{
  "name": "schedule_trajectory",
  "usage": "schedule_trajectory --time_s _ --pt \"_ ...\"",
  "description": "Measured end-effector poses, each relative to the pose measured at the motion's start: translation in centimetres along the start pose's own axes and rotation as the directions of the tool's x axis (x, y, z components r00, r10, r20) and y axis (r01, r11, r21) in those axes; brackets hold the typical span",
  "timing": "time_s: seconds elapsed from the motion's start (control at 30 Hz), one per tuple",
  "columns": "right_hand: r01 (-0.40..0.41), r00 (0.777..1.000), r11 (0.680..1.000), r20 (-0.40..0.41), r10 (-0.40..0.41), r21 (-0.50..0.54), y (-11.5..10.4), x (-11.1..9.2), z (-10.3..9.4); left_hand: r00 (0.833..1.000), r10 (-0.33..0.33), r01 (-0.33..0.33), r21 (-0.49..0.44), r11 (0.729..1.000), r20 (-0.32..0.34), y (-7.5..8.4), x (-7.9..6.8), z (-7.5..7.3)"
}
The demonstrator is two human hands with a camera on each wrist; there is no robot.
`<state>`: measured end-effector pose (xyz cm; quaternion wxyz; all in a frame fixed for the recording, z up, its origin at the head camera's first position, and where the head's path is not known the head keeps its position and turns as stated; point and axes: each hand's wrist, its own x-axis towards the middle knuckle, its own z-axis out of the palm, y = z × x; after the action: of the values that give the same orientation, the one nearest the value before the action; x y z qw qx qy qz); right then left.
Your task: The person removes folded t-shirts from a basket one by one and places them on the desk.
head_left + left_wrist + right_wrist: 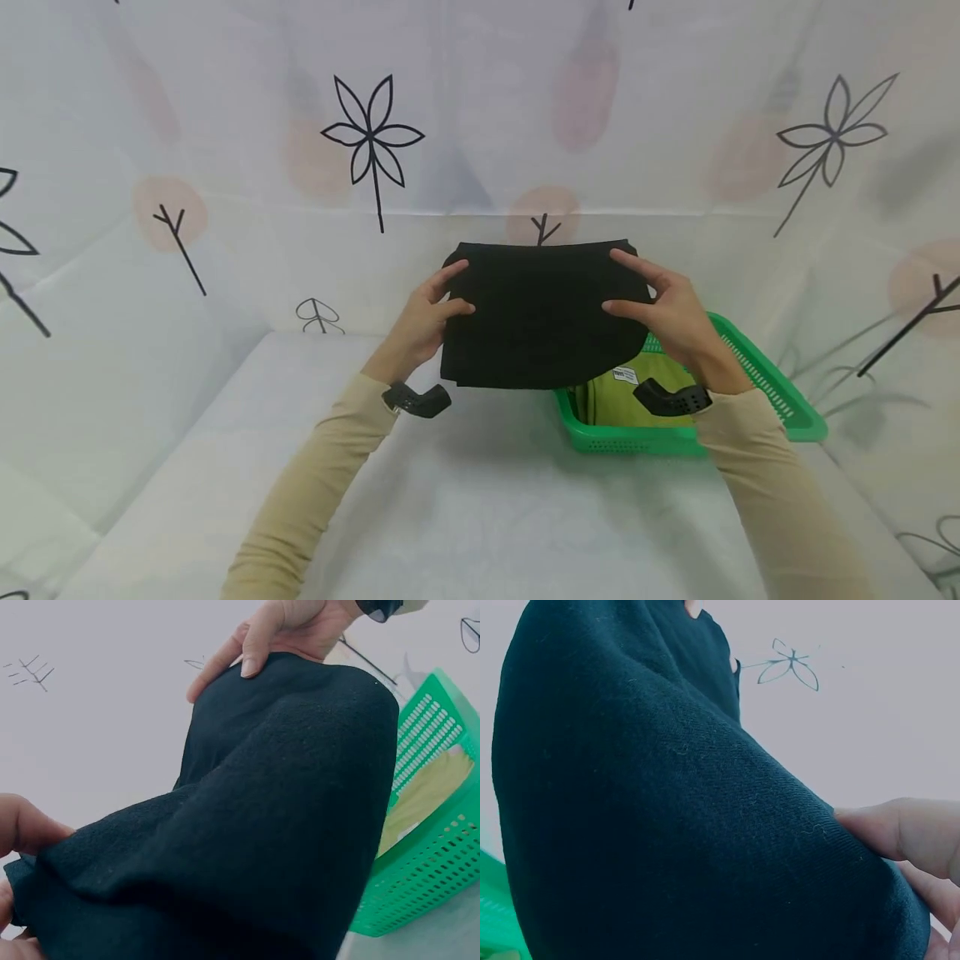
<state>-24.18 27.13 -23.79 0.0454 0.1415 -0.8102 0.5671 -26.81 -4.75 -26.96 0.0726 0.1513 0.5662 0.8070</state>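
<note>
A folded black cloth (543,321) of fine knit fabric is held up in front of the person, above the white table. At its left edge the left hand (423,321) pinches it, thumb and forefinger showing on the near face. The right hand (667,308) grips the opposite edge in the same way, other fingers hidden behind. In the left wrist view the cloth (292,772) sags and bends between both hands. The right wrist view has the right thumb (877,825) pressed on the edge of the cloth (667,810).
Behind and below the right hand stands a green plastic basket (780,383) with perforated sides. In it lies an olive-green folded fabric item (652,375) with a white label. White table (480,517) spreads below; a white curtain (465,108) with printed flowers hangs behind.
</note>
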Motion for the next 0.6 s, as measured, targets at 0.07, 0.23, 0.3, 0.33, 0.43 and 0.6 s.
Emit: schedule_trajectory --time_s 0.07,0.23,0.3,0.33,0.43,0.6 --pt "0.006 1.0 1.0 0.005 -0.006 0.011 -0.3 0.2 0.4 1.0 0.009 -0.009 0.005 1.0 -0.007 0.3 -0.1 -0.4" --pt "0.028 1.0 0.999 0.005 -0.028 0.024 -0.8 0.9 1.3 0.999 0.037 -0.037 0.023 0.999 -0.035 1.1 -0.5 -1.3" --pt "0.038 0.999 0.999 0.011 -0.038 0.039 -0.8 1.2 1.7 0.998 0.049 -0.048 0.026 0.999 -0.045 1.5 -0.7 -1.7" --pt "0.04 0.999 0.998 0.016 -0.04 0.044 -0.8 1.4 1.9 0.997 0.054 -0.052 0.027 0.998 -0.051 1.6 -0.8 -1.9" --pt "0.055 0.998 0.997 0.022 -0.056 0.058 -0.8 1.8 2.5 0.996 0.058 -0.055 0.035 0.998 -0.072 2.1 -1.1 -2.5" --pt "0.082 0.996 0.995 0.029 -0.083 0.054 -0.6 2.4 3.9 0.992 0.056 -0.052 0.038 0.998 -0.114 2.6 -1.7 -3.7"
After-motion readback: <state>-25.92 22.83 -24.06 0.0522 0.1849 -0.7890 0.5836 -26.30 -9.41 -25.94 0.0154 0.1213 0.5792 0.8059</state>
